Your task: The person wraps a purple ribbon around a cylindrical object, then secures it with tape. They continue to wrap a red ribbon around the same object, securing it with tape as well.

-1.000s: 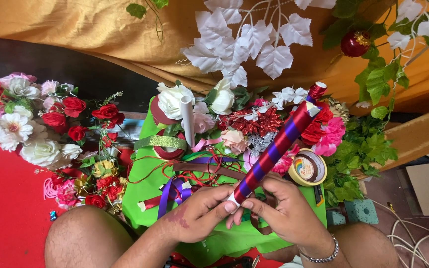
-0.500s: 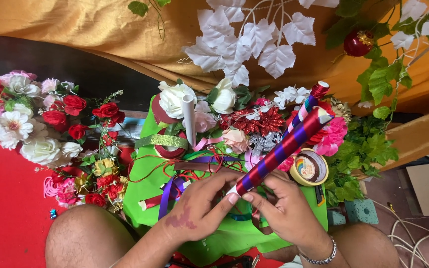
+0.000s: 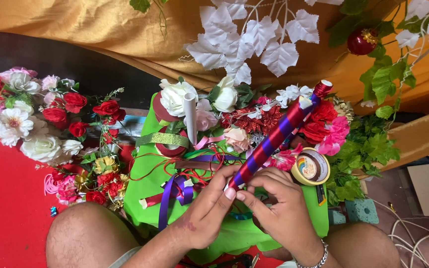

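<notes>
Where the head view looks down over the person's knees, a stick wrapped in spiralling red and purple ribbon (image 3: 274, 139) lies across the green cloth (image 3: 145, 198) that covers the work surface. Its long axis runs on a diagonal: the near end sits low and toward the person, and the far end rises up and to the right, where a red-wrapped tip pokes among the red and pink artificial flowers (image 3: 326, 129).

Both hands meet at the near end of the stick. The left hand (image 3: 202, 213) comes in from below and to the left of it, thumb and forefinger narrowed to a pinch on the end. The right hand (image 3: 281, 211) lies just to the right of the same end, its fingers (image 3: 254, 191) curled close and pressing the wrap from the other side; a bead bracelet shows at the wrist. Neither hand is nearer, since both touch the stick at one spot, and the whole length extends away from them.

Just right of the stick's middle, touching the right hand's knuckles, rests a roll of tape (image 3: 311, 166). Left of the stick stands a white tube (image 3: 190, 116), upright among white roses, with loose purple and red ribbons (image 3: 175, 191) trailing below it.
</notes>
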